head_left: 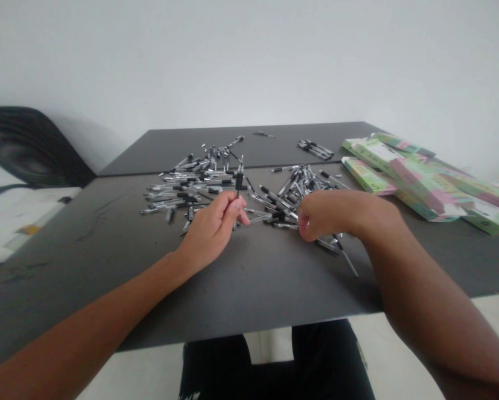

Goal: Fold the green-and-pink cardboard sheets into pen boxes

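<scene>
Between the thumb and fingers of my left hand (216, 225) a pen barrel with a black grip (240, 180) is pinched upright, its pointed end up. That hand is just in front of the left pile of pens and pen parts (191, 180). My right hand (322, 214) is bent at the wrist and closed, over the near side of the right pile of pen parts (291, 191). Whatever its fingers hold is hidden from view. Just right of it, a slim clear pen piece (349, 261) points toward the front edge.
A stack of green and pink cardboard boxes (419, 178) covers the right side of the dark table (241, 283). At the back lie a bundle of pens (316, 150) and a few loose pieces (263, 134). A mesh-backed chair (33, 144) stands at left.
</scene>
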Tool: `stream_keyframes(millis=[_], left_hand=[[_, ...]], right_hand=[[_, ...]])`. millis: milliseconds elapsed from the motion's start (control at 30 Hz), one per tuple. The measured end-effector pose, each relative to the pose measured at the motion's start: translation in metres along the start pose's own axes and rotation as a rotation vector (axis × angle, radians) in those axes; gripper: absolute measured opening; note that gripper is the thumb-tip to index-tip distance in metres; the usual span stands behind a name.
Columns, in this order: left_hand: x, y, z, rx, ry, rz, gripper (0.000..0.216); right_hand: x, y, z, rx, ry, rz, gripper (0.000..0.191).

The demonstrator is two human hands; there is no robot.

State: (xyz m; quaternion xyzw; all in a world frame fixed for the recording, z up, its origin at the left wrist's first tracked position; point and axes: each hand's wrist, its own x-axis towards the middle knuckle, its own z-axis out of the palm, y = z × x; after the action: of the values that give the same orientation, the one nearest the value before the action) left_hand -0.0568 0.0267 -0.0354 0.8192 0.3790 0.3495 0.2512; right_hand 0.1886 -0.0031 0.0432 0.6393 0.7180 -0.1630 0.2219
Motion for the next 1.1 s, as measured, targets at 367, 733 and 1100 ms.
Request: stream_keyframes(millis=[367, 733, 1100], left_hand=[[-0.001, 0.000, 0.002, -0.014, -0.009, 0.018, 0.028], [0.000, 0.004, -0.002, -0.034, 0.006, 0.048, 0.027], [0.000, 0.004, -0.001, -0.034, -0.001, 0.064, 0.027]], right_hand=[[0.006, 0.046, 0.005, 0.133, -0.034, -0.041, 0.025], [0.002, 0.019, -0.001, 0.076, 0.018, -0.096, 0.025], [0.009, -0.003, 0.001, 0.071, 0.038, -0.243, 0.026]])
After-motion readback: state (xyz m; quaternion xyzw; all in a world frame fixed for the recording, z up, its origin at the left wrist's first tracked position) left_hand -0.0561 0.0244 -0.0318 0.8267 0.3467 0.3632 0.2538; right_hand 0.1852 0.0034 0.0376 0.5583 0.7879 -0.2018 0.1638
